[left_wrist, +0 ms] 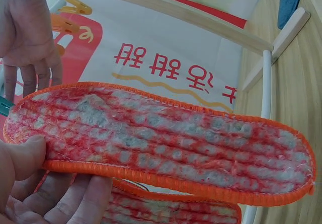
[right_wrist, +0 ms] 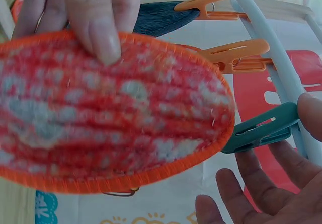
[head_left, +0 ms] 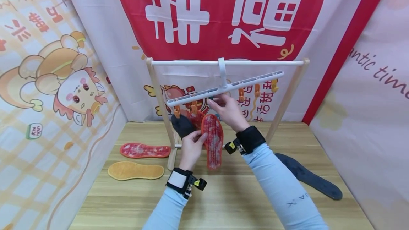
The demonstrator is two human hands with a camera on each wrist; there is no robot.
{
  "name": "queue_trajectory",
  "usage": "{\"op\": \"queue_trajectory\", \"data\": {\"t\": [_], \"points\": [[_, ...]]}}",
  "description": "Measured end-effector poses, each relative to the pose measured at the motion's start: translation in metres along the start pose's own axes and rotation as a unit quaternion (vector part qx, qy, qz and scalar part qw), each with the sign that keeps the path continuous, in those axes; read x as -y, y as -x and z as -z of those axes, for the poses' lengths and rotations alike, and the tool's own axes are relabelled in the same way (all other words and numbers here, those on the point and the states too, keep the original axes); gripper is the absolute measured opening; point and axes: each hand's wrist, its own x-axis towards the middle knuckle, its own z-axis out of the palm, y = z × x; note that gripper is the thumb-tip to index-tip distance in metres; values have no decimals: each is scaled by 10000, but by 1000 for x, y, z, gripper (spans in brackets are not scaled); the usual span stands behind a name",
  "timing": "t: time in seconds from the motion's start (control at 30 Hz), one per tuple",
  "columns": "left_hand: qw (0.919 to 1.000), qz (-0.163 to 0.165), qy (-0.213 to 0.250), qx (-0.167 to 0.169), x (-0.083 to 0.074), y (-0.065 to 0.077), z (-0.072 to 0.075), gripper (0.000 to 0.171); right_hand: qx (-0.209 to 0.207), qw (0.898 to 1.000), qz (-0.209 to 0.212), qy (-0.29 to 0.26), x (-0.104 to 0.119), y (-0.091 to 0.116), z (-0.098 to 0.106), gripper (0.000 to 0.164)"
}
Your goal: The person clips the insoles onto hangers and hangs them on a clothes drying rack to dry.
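My left hand (head_left: 191, 148) pinches a red-and-white mottled insole (head_left: 212, 141) with orange stitched edging, thumb on its face and fingers behind. The insole hangs upright below the left half of a grey hanger (head_left: 195, 96). At the insole's top edge is a green clip (right_wrist: 261, 128) on the hanger. My right hand (head_left: 231, 113) pinches that clip, thumb against its handle end and fingers below. To the left, an orange clip (head_left: 177, 111) holds a dark insole (head_left: 183, 126), and another orange clip (head_left: 194, 107) holds a second red insole (head_left: 195, 119), partly hidden.
The hanger tilts down to the left, hooked on a white rail (head_left: 268, 63) between wooden posts (head_left: 284, 105). Free clips (head_left: 257, 90) hang at its right. On the table (head_left: 236, 201) lie a red insole (head_left: 145, 150), a tan insole (head_left: 135, 170) and a dark insole (head_left: 308, 175).
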Motion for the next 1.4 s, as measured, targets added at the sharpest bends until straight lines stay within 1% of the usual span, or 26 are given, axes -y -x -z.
{"op": "queue_trajectory", "data": {"t": [0.1,0.23,0.4,0.5,0.7,0.9,1.0,1.13,1.23,1.4], "points": [[10000,-2,60,8,4,-3,-1,23,40,10000,21,-56,-1,0,-1,46],[9998,91,165,70,6,-4,-1,24,103,9998,32,-181,-2,0,-4,43],[9998,162,102,31,6,-5,-1,24,95,9988,112,-460,-2,1,-9,34],[9999,151,8,-56,8,-6,-1,23,-99,9987,156,-469,-3,2,-13,30],[9995,251,-8,-208,11,-9,-3,22,-456,9971,331,-508,-1,3,-20,25],[9990,351,11,-273,10,-10,-4,21,-816,9949,433,-399,0,3,-25,25],[9990,351,-17,-269,8,-8,-5,21,-992,9935,452,-319,1,4,-26,26],[9991,272,83,-304,7,-7,-6,21,-1151,9922,414,-256,1,5,-27,25],[9990,181,169,-373,5,-6,-6,20,-1189,9918,389,-244,1,5,-28,26],[9988,44,96,-468,0,-4,-4,22,-1229,9913,405,-260,2,6,-30,25]]}}
